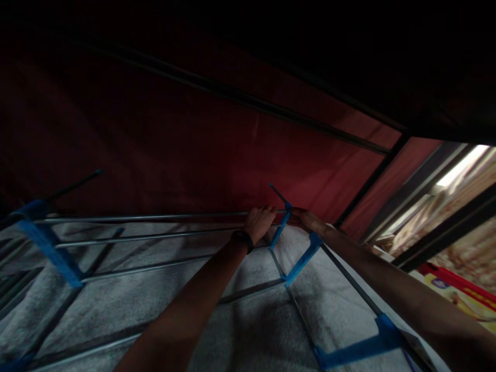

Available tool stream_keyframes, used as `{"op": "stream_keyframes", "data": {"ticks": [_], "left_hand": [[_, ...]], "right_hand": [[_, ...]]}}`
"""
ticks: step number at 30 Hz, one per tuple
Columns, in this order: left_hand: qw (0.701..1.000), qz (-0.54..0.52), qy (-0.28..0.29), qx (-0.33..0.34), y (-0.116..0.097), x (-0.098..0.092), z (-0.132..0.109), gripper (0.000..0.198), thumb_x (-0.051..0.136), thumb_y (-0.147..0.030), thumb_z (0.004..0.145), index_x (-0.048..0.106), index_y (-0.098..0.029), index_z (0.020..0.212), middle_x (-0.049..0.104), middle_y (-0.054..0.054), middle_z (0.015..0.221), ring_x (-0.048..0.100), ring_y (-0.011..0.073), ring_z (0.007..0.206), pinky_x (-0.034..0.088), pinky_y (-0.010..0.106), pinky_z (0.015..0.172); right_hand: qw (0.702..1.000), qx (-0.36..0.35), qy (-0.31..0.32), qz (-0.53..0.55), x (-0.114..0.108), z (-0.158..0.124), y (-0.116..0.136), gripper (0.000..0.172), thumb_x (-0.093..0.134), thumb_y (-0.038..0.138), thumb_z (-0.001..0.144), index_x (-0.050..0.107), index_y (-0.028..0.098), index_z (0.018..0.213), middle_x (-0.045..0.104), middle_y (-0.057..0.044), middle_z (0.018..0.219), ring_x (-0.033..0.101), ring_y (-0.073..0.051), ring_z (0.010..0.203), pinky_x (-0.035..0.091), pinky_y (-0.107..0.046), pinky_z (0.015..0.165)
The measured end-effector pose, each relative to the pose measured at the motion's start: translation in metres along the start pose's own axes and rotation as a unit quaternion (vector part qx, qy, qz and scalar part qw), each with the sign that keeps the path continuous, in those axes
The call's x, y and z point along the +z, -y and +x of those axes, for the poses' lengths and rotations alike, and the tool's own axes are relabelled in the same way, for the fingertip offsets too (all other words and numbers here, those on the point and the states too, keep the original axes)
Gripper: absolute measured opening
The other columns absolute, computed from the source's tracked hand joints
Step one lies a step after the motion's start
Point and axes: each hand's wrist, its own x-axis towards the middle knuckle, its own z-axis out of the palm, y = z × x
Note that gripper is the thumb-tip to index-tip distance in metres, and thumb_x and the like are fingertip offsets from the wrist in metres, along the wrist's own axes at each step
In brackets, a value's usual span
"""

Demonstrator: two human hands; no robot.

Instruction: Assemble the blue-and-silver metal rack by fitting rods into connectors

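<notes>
Both my arms reach forward into a dim wardrobe frame of thin metal rods and blue plastic connectors. My left hand (259, 221), with a dark band at the wrist, is closed round the far horizontal metal rod (147, 218). My right hand (308, 219) is closed at the same far rail, right beside a blue connector (282, 227). What its fingers hold is too dark to make out. A short dark rod (277, 193) sticks up from that connector.
A red fabric wall (186, 150) stands behind the frame. Grey carpet-like fabric (248, 320) lies under the rods. More blue connectors show at the left (50, 248) and lower right (360, 349). A bright opening with coloured objects (457, 279) is at the right.
</notes>
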Motion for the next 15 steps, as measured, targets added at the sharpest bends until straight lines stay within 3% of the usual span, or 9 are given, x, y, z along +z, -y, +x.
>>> {"op": "stream_keyframes", "data": {"ticks": [3, 15], "left_hand": [[1.0, -0.009, 0.0, -0.015, 0.0045, -0.0017, -0.0005, 0.043, 0.038, -0.012, 0.1, 0.056, -0.019, 0.139, 0.063, 0.016, 0.13, 0.066, 0.0253, 0.108, 0.05, 0.04, 0.087], [1.0, -0.008, 0.009, -0.004, 0.0035, -0.0002, -0.0088, 0.044, 0.036, -0.015, 0.101, 0.054, -0.021, 0.142, 0.064, 0.013, 0.128, 0.065, 0.0238, 0.107, 0.047, 0.037, 0.086]], "right_hand": [[1.0, 0.022, -0.003, 0.016, 0.0045, -0.0026, 0.0035, 0.02, 0.047, 0.015, 0.095, 0.067, 0.014, 0.099, 0.076, -0.011, 0.092, 0.075, -0.019, 0.087, 0.06, -0.035, 0.094], [1.0, -0.002, 0.018, 0.01, 0.0038, 0.0019, -0.0001, 0.018, 0.051, 0.017, 0.094, 0.068, 0.015, 0.092, 0.076, -0.009, 0.088, 0.074, -0.018, 0.085, 0.062, -0.031, 0.088]]}}
